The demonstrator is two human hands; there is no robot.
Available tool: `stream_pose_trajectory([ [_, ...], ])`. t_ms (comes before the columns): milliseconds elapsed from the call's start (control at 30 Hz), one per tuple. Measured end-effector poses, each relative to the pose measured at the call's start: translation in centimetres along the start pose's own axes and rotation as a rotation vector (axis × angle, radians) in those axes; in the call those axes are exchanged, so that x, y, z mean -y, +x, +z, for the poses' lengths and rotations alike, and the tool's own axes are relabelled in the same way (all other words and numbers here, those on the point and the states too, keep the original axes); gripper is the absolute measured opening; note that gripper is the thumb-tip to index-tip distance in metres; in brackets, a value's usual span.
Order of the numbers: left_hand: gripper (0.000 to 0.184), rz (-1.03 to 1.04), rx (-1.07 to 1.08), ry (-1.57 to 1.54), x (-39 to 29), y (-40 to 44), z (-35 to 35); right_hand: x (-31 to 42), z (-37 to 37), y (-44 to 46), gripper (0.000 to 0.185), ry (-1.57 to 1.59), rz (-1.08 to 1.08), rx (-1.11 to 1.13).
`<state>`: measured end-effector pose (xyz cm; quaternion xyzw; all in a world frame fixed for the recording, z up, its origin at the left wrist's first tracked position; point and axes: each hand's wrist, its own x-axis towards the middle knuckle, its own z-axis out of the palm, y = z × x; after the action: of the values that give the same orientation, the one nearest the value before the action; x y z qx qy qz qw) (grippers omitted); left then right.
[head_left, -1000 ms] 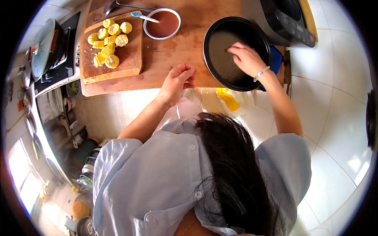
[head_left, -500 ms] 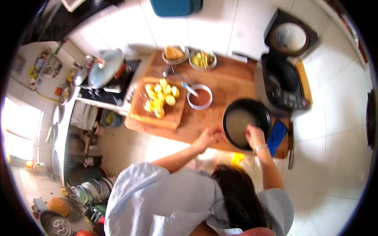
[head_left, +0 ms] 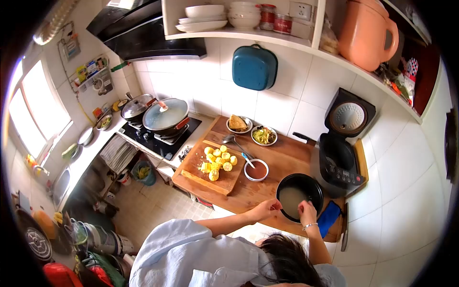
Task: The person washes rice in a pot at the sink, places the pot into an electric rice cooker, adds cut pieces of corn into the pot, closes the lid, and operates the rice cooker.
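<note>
Working with two bare hands, set apart from each other, at a wooden table (head_left: 282,153). Holding the right hand (head_left: 307,210), with a bracelet (head_left: 310,225) at its wrist, over the near part of a black inner pot (head_left: 306,184), with fingers bent down toward the cloudy liquid (head_left: 289,198); impossible to tell whether wet, or gripping anything. Holding the left hand (head_left: 268,209) curled just beside the pot's left rim, with fingertips drawn in; unclear whether pinching something or touching the rim.

Apparently finished with cutting the corn, to judge by the short corn pieces (head_left: 217,160) heaped on a cutting board (head_left: 229,181), beyond the left hand and to its left. Apparently finished, too, with putting liquid into the pot. No corn visible in there, and not seated in the lid-up rice cooker (head_left: 338,165) beyond the right hand; resting instead on the table between the hands and that cooker. Just right of the right hand, a blue cloth (head_left: 330,217). Beyond the left hand, a white-rimmed bowl (head_left: 256,179) of reddish-brown liquid with a spoon (head_left: 248,159) in it.
</note>
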<state>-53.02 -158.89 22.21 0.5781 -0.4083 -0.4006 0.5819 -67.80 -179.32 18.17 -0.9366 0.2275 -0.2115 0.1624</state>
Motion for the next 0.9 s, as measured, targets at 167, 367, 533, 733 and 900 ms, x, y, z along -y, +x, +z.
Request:
stream_pose_trajectory([
  [167, 0.024, 0.116, -0.016, 0.056, -1.0, -2.2, -1.4, 5.1, -2.1, -1.7, 0.022, -0.239, -0.129, -0.104],
  [367, 0.034, 0.584, -0.231, 0.595, -5.8, -7.8, -8.0, 21.5, 1.2, 1.7, 0.024, 0.104, -0.626, 0.329],
  [533, 0.036, 0.127, -0.355, 0.369, -11.4, -14.9, -18.9, 36.6, 2.7, 7.1, 0.027, 0.183, -0.899, 0.271],
  [733, 0.028, 0.452, -0.472, -0.272, -22.5, -12.5, -29.6, 49.3, -0.5, 18.3, 0.024, 0.329, -1.102, -0.269],
  [900, 0.023, 0.569, -0.338, -0.494, -33.8, -5.4, -31.8, 51.2, -5.5, 28.2, 0.029, 0.338, -0.971, -0.763],
])
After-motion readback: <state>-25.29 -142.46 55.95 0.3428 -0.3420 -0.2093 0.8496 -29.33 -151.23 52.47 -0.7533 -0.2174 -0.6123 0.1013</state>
